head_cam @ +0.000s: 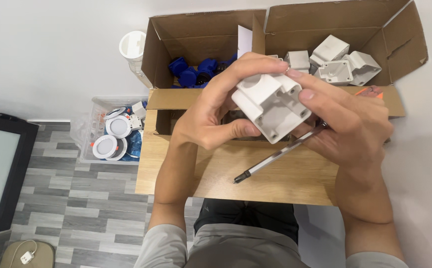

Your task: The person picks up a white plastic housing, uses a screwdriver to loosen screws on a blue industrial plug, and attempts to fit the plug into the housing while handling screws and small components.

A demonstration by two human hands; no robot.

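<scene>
I hold a white plastic box-shaped housing above a wooden table, its open underside turned toward me. My left hand grips its left side with thumb below and fingers over the top. My right hand steadies its right side with the fingertips and also keeps a screwdriver clamped in the palm, orange handle end poking out behind, metal shaft pointing down-left over the table.
An open cardboard box at the table's far edge has blue parts in the left half and several white housings in the right. On the grey plank floor, a clear bin of round white lamps. White tube against the wall.
</scene>
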